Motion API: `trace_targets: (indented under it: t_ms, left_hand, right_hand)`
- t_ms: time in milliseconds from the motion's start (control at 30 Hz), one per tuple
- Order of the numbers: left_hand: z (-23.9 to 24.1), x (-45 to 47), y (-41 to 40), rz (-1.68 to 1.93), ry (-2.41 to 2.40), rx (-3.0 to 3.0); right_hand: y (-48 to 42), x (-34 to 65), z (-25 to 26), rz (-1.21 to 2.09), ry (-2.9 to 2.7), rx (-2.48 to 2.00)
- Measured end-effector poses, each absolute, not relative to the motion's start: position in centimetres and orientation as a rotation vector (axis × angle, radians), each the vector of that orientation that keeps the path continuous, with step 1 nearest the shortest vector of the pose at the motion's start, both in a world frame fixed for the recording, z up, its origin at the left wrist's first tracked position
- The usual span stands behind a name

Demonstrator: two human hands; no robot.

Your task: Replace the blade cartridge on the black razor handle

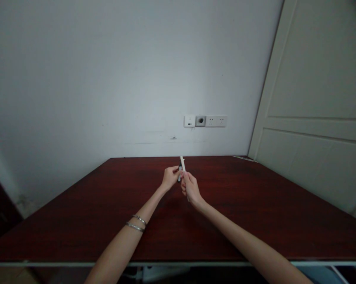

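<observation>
Cropped forearms [243,239], indistinct object [179,174] in left hand [168,178], half-hidden stick [182,163] in right hand [192,188]

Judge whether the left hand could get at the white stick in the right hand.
Probably yes: the white stick juts beyond the right hand, close to the left hand, though that hand holds a slim object.

Dark red table [254,205], wall sockets [216,121], door [316,86]

White stick [182,163] partly hidden by right hand [191,187]; dark-and-white piece [180,168] at left hand [169,177] (too small to identify)
</observation>
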State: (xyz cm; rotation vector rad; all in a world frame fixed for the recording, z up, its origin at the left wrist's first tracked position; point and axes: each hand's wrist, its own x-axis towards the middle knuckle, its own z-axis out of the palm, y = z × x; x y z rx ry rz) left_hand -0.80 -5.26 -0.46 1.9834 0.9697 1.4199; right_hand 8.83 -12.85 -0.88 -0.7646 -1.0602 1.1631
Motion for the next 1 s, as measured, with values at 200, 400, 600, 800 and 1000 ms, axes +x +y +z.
trace_targets:
  t_ms: [200,400,600,800,1000]
  left_hand:
    - [-0.8,-0.9,-4.7,1.321,0.912,1.845]
    - [-0.9,-0.7,-4.9,1.114,0.823,1.631]
    - [-0.7,-0.6,-5.3,1.095,0.785,1.570]
    - [-0.7,-0.7,-5.2,1.127,0.757,1.696]
    - [-1.0,-0.7,-5.0,1.128,0.756,1.731]
  right_hand:
    - [-13.4,9.7,-1.5,1.200,-1.142,-0.726]
    - [-11.8,11.9,-0.5,1.118,-1.118,-0.694]
    - [-10.7,12.9,-1.1,1.066,-1.170,-0.789]
    - [-11.1,12.9,-0.5,1.035,-1.316,-0.794]
    - [-11.0,13.2,-0.5,1.020,-1.278,-0.814]
